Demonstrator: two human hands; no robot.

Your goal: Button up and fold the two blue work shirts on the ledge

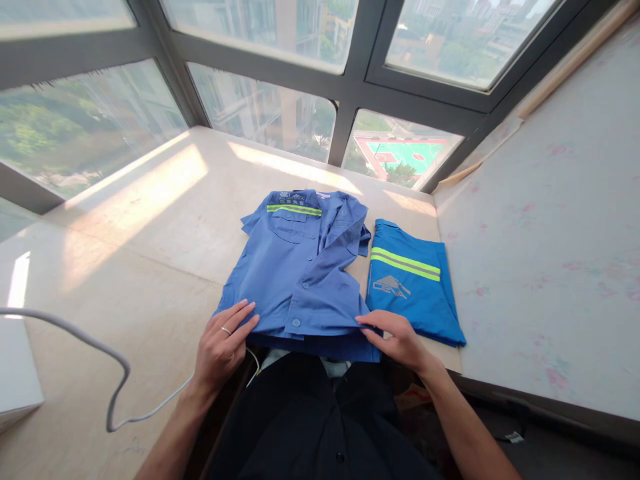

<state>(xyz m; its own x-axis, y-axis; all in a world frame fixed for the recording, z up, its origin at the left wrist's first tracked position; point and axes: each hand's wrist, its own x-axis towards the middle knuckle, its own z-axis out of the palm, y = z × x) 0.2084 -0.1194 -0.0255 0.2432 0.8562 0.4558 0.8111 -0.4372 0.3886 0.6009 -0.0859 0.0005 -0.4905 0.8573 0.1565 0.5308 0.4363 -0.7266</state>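
A blue short-sleeved work shirt (273, 280) lies face up in front of me, its hem at the near edge of the pale surface. It has buttons, a chest pocket and a yellow-green reflective stripe; its right front panel is rumpled and folded over. My left hand (223, 347), with a ring on one finger, rests at the lower left corner of the shirt, fingers stretched out over the cloth; its thumb is hidden. At the lower right corner, my right hand (397, 337) pinches the hem between its fingers.
A folded brighter blue garment (407, 293) with a reflective stripe and grey logo lies right of the shirt. A grey-white cable (95, 343) runs across the left side, near a white box (19, 373). Windows (260, 110) stand behind, and a flowered wall (545, 247) on the right.
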